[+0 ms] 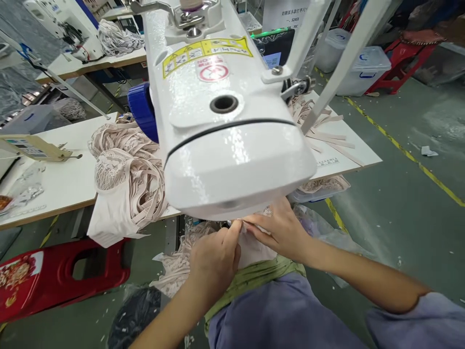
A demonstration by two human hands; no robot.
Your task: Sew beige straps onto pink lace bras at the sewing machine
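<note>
A white sewing machine point(236, 165) fills the upper middle, its rounded head hiding the needle area. Just under its front edge, my left hand point(215, 252) has its fingers curled, with thumb and index pinching the edge of a pale beige fabric piece point(252, 249). My right hand point(281, 230) meets it from the right, thumb and fingers closed on the same fabric. The fingertips of both hands almost touch. Beige lace garments point(176, 271) hang below, left of my left hand.
Bundled beige garments and straps point(127, 174) lie on the white table point(69, 179) at left. More beige straps point(323, 126) lie on the right side. A red stool point(61, 278) stands at lower left, a black bag point(136, 317) beside it. Lidded plastic boxes point(365, 70) stand at upper right.
</note>
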